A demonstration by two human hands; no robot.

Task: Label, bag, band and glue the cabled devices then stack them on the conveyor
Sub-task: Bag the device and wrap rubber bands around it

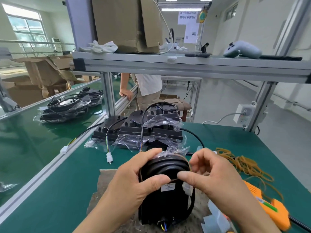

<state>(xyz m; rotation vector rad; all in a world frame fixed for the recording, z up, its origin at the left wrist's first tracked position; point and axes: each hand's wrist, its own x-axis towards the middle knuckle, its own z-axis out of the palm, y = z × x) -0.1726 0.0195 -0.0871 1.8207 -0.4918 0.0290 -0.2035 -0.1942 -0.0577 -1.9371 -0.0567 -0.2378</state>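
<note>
A black cabled device (165,195) in a clear bag stands on edge on a grey cloth (107,187) in front of me, with a white label (168,187) facing up. My left hand (134,180) grips its left side, thumb across the front. My right hand (212,174) pinches a tan rubber band (174,179) stretched over the device's front. A pile of loose rubber bands (247,165) lies to the right. An orange glue gun (269,207) lies at the lower right. Several black devices (138,130) stand behind, some bagged.
Bagged devices (67,106) are stacked on the green conveyor (25,148) to the left. A person (144,91) stands beyond the bench frame. An overhead shelf (185,64) carries a cardboard box (126,22). A power socket (244,113) is mounted at the right post.
</note>
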